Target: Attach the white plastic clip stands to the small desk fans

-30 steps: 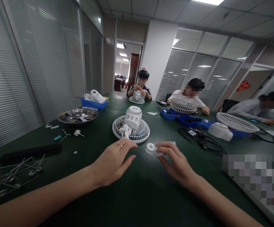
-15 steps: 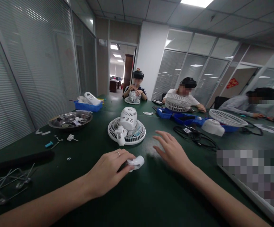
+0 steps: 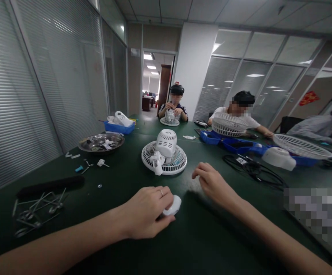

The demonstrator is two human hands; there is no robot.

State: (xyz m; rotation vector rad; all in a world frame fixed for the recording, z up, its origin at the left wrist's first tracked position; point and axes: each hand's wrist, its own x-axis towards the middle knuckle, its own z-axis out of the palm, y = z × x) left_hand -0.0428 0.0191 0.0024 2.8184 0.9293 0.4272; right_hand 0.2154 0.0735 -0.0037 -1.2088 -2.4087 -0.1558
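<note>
My left hand (image 3: 150, 212), with a ring on one finger, grips a small white plastic part (image 3: 173, 206) low over the green table. To the right, my right hand (image 3: 211, 181) hovers above the table with its fingers curled; whether anything small is between them is hidden. Just beyond both hands lies a white fan grille (image 3: 177, 167), with a white motor housing (image 3: 166, 143) standing on it. A crumpled-looking white piece (image 3: 156, 162) hangs at the front of the housing.
Left: metal bowl of parts (image 3: 101, 143), blue bin (image 3: 120, 127), black rod (image 3: 51, 186), wire pieces (image 3: 36, 214). Right: black cables (image 3: 253, 168), blue trays (image 3: 237, 146), white cover (image 3: 279, 158), grille (image 3: 302, 146). Several people sit around the table (image 3: 97, 252).
The view has turned, shifting the scene. My left hand has rolled over the white part, which now shows a rounded side. The fingers of my right hand, spread before, have curled in.
</note>
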